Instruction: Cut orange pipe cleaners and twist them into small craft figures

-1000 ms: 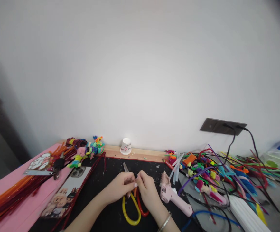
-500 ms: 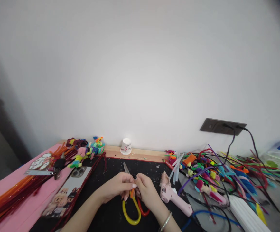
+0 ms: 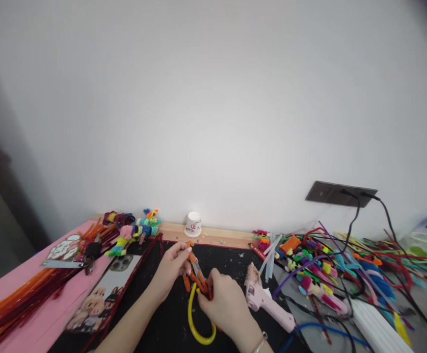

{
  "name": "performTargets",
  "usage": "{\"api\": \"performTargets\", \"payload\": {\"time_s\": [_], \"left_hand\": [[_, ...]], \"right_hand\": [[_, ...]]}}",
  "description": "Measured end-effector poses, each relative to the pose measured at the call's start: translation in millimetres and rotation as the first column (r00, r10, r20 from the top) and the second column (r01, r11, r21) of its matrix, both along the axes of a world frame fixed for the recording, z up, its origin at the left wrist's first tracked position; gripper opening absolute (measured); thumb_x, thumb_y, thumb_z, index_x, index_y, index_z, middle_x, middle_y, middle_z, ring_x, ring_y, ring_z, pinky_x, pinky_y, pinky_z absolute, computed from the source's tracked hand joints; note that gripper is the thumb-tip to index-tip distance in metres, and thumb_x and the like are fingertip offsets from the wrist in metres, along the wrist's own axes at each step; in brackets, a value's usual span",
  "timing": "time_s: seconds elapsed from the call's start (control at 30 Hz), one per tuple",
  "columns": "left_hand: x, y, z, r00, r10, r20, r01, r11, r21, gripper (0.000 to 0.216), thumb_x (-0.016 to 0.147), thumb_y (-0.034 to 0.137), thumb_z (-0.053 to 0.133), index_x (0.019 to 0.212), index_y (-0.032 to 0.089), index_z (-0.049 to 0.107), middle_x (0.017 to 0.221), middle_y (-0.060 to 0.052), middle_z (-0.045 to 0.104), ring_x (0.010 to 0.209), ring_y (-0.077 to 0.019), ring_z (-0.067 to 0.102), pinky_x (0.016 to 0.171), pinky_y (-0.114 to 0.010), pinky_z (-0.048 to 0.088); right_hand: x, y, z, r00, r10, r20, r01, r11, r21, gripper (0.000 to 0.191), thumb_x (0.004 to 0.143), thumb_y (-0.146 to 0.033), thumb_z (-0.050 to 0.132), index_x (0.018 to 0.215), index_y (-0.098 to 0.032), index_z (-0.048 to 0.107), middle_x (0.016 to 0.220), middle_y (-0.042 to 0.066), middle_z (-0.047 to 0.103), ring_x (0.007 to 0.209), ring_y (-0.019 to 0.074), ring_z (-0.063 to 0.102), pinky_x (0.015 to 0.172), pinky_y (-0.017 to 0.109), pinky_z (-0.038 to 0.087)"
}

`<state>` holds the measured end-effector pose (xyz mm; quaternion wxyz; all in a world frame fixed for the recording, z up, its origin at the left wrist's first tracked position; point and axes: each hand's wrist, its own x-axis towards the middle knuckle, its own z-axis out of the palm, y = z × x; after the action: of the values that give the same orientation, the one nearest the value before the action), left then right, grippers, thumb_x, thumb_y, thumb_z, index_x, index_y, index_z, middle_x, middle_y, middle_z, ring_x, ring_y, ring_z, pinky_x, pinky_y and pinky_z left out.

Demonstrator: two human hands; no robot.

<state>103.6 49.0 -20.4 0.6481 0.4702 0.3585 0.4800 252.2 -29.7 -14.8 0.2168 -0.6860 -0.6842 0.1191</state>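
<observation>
Between the thumb and fingers of my left hand [image 3: 173, 264] is an orange pipe-cleaner piece [image 3: 187, 283], its top end curled. My right hand [image 3: 226, 299] is closed around the red-handle side of a pair of scissors [image 3: 201, 338], whose yellow loop hangs below. The blades point up and left, close to my left fingers. More orange shows around the scissors' pivot; whether it is pipe cleaner or scissors plastic I cannot tell. My right fingers hide most of the red handle. Both hands are over the black mat [image 3: 154, 318].
To the right lie a pink glue gun [image 3: 268, 306], clear glue sticks [image 3: 270, 257], tangled pipe cleaners [image 3: 346, 267], cables and a white power strip [image 3: 377, 326]. A paper cup [image 3: 193, 225] stands by the wall. Leftward are a phone [image 3: 99, 299], keys [image 3: 92, 252] and orange and dark-red pipe cleaners [image 3: 25, 299].
My hands, close together before, have moved apart. The right hand has taken hold of the scissors, which were lying under the hands. The orange piece now shows in my left fingers.
</observation>
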Motion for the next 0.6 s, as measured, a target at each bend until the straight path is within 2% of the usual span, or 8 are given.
{"api": "performTargets", "payload": {"time_s": [0.1,0.2,0.33,0.43,0.6], "left_hand": [[-1,5,-2.1,0.990,0.139,0.008,-0.139,0.990,0.018,0.034,0.073,0.045,0.068,0.079,0.017,0.051,0.066,0.004,0.063,0.044,-0.0064,0.052,0.045,-0.018,0.039],[-2,6,-2.7,0.974,0.225,0.018,-0.226,0.973,0.039,0.037,0.072,0.047,0.070,0.083,0.018,0.051,0.066,0.005,0.063,0.045,-0.0074,0.054,0.046,-0.019,0.042],[-5,7,-3.5,0.937,0.350,0.025,-0.351,0.935,0.060,0.040,0.072,0.050,0.070,0.088,0.017,0.054,0.073,0.002,0.065,0.050,-0.0080,0.055,0.049,-0.020,0.044],[-8,9,-5.9,0.909,0.415,0.038,-0.416,0.908,0.054,0.043,0.070,0.052,0.071,0.090,0.018,0.055,0.075,0.003,0.065,0.053,-0.0087,0.056,0.051,-0.021,0.046],[-8,12,-8.0,0.916,0.400,0.026,-0.401,0.915,0.042,0.045,0.069,0.054,0.071,0.090,0.017,0.056,0.076,0.001,0.065,0.056,-0.0105,0.059,0.054,-0.023,0.049]], "right_hand": [[-9,-7,0.1,0.988,0.011,0.153,0.000,0.997,-0.074,0.033,0.064,-0.012,0.061,0.095,-0.016,0.056,0.084,0.015,0.069,0.073,0.0343,0.068,0.056,0.032,0.037],[-12,-11,1.0,0.987,0.001,0.161,0.022,0.989,-0.145,0.044,0.060,-0.001,0.057,0.103,-0.012,0.053,0.088,0.018,0.069,0.076,0.0350,0.070,0.059,0.032,0.041],[-7,-9,1.4,0.994,-0.032,-0.102,0.017,0.990,-0.140,0.045,0.058,0.005,0.052,0.100,-0.013,0.050,0.087,0.015,0.068,0.077,0.0277,0.070,0.062,0.028,0.044],[-3,-3,-0.8,0.967,-0.098,-0.237,0.071,0.990,-0.120,0.048,0.058,0.005,0.051,0.103,-0.013,0.049,0.084,0.012,0.068,0.076,0.0264,0.069,0.064,0.028,0.046],[2,7,-4.4,0.922,-0.156,-0.355,0.185,0.982,0.048,0.048,0.066,-0.001,0.052,0.112,-0.012,0.048,0.083,0.008,0.067,0.079,0.0244,0.068,0.071,0.029,0.048]]}}
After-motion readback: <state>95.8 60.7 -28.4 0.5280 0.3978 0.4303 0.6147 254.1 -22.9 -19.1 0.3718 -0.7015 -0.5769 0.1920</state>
